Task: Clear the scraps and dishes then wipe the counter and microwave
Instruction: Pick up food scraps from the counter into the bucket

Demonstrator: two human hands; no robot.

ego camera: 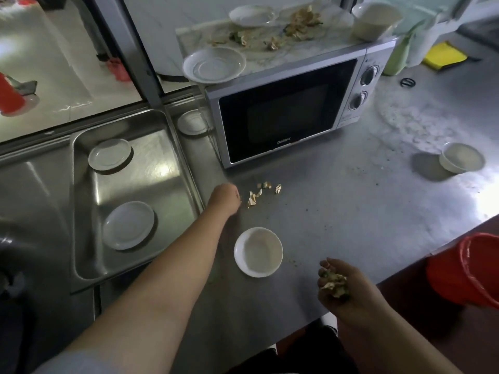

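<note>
— Where do your hands stand?

— Your right hand (337,286), low at the right of the frame, is turned palm up with its fingers curled round a wad of scraps (333,284); that grip is full. Your left arm stretches from the lower left up toward the centre, and your left hand (224,195) lies knuckles up on the table (351,211), just beside a few loose scraps (260,193). Its fingers are hidden behind the knuckles, so I cannot tell whether that grip is wide or narrow.

— Which way do the loose scraps run?

— You have them in a short, ragged line from lower left to upper right, in front of the microwave (286,109).

— And the dishes?

— A white bowl (258,251) sits upright between your two hands. Another bowl (462,157) stands at the right edge of the table. On top of the microwave you have two plates (214,64), a tall white container (374,20) and more scraps (297,25). The steel tray (167,168) at the left carries two plates (128,225), and a red bin (469,268) stands at the right edge, below the table.
</note>
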